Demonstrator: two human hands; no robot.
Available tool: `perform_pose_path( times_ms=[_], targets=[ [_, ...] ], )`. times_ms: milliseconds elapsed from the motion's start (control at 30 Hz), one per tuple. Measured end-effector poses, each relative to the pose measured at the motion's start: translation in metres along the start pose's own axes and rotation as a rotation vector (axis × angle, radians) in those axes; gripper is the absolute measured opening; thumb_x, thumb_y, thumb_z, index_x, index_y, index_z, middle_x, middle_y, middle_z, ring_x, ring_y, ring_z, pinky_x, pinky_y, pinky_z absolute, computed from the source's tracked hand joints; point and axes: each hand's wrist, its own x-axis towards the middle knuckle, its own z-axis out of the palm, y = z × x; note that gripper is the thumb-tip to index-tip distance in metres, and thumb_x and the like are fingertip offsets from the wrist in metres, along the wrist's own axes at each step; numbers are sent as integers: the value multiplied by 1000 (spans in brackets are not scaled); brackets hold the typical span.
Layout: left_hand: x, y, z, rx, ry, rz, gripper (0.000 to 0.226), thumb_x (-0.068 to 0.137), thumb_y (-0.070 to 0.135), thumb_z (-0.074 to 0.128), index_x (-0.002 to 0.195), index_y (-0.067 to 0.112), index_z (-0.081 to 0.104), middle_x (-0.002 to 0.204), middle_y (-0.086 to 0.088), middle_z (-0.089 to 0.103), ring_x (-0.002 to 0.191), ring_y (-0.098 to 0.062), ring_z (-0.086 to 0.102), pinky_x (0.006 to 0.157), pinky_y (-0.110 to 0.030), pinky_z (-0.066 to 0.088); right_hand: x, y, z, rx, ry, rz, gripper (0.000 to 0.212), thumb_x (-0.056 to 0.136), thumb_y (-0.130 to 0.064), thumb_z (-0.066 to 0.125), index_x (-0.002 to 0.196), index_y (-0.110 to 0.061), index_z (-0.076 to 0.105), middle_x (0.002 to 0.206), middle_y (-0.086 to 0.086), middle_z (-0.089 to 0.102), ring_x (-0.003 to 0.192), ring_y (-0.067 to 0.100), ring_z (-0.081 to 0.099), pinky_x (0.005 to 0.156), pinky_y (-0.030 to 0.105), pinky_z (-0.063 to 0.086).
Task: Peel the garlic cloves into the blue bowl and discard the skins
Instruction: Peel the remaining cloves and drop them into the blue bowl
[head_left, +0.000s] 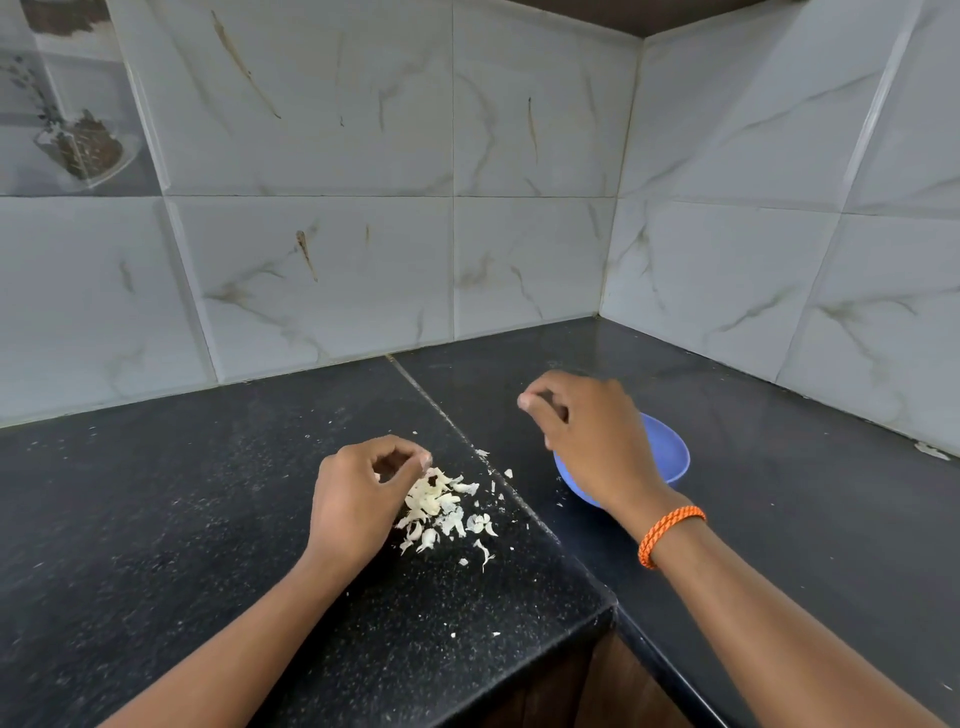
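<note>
Marbled white wall tiles (311, 156) fill the upper half of the frame and meet in a corner at upper right; one tile at upper left carries a printed picture of a glass dish. Below them a black speckled countertop (182, 493) spans the lower half, with a seam running diagonally from the centre toward the lower right and an inner corner edge at bottom centre.

Two bare forearms reach in from the bottom edge. The right arm, at lower right, wears an orange braided wristband (670, 535). The right hand (587, 441) hangs right of centre, partly covering the blue bowl (672, 457); its fingers are curled with thumb and fingertips drawn together, but whether anything sits between them cannot be told. The bowl rests on the countertop right of the seam, and what lies inside it is hidden by the hand.

The left hand (358, 493) is just left of centre, fingers curled inward with thumb meeting forefinger above the pile; whether it pinches a piece cannot be told.

The garlic skins (441, 509) lie in a loose pale heap on the countertop at centre, touching the left hand's right side and left of the seam. Small flakes are scattered around it, a few along the seam toward the bowl.
</note>
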Motion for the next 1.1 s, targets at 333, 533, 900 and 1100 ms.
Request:
perform_pose_path(
  times_ms=[333,533,900,1100],
  targets=[
    [8,-21,-3,327,-172,101,16,88,32,85,84,43,75,104,27,66,106,3,47,80,-19,41,-33,-22,57,61,-274,-122,21,101,-14,65,110,-31,75,98,-12,55,82,7,56,67,33,50],
    [8,-24,-2,416,-174,59,8,92,42,80,86,38,77,89,20,66,99,-6,54,76,-34,53,-45,-36,75,12,-348,-180,18,104,-33,63,117,-31,74,109,-14,56,109,7,53,81,38,55],
    [5,-19,2,404,-163,43,10,98,38,76,89,41,77,75,22,70,71,-4,65,61,-26,46,-46,-37,82,-66,-258,-152,18,104,-32,64,114,-24,76,109,-10,58,106,12,53,77,27,44],
    [3,-17,1,229,-99,124,32,93,17,80,108,45,78,105,27,70,85,-5,66,76,-29,57,-40,-24,81,221,-139,4,11,102,-26,66,93,-29,70,92,-14,66,86,6,65,76,33,57]
  ],
)
